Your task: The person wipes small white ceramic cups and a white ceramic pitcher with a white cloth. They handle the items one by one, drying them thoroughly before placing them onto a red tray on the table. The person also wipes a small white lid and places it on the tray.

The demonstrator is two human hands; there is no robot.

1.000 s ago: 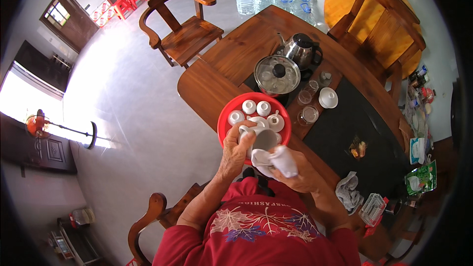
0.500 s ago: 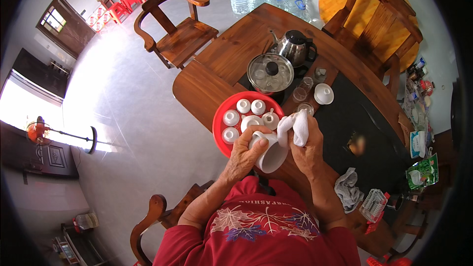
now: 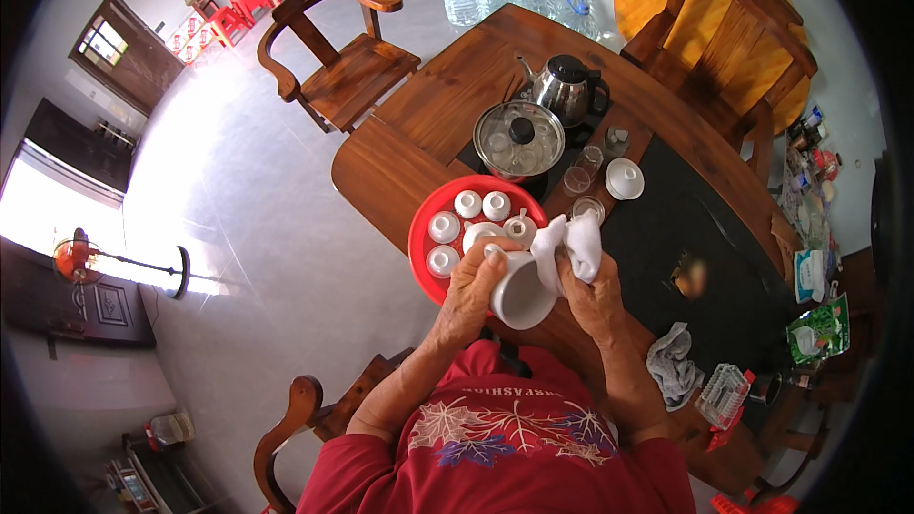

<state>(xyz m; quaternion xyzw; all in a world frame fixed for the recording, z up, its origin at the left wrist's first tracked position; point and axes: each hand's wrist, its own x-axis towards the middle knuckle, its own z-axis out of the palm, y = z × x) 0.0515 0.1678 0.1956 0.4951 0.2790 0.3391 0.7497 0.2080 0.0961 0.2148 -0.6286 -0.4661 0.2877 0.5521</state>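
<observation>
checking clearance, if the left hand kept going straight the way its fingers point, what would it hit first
Likely the red tray of small white cups just beyond the left hand, which grips a white vessel; depth is unclear, so it might pass above them.

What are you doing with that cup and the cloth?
A person in a red shirt is holding a white cup in the left hand and pressing a white cloth against it with the right hand, as if wiping it. Just beyond the hands sits a red tray with several small white cups on it, at the edge of a wooden tea table with a kettle and a lidded steel pot.
</observation>
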